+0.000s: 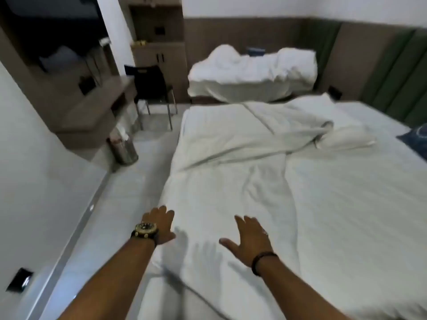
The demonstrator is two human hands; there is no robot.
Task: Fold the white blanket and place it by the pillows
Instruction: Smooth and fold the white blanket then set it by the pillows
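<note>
The white blanket [231, 172] lies spread and rumpled along the left side of the near bed, its far part folded over in a thick layer. My left hand [163, 224], wearing a watch, hovers over the blanket's near left edge with its fingers apart. My right hand [248, 239], fingers spread and holding nothing, floats just above the blanket a little to the right. A white pillow [346, 137] lies at the far right of the bed, touching the blanket's folded end. Part of a blue pillow [416, 139] shows at the right edge.
The bed's bare sheet [358, 204] fills the right. A second bed [251, 75] with crumpled white bedding stands at the back. On the left are a black chair [152, 88], a wooden desk [99, 107], a metal bin [123, 146] and a strip of tiled floor [129, 185].
</note>
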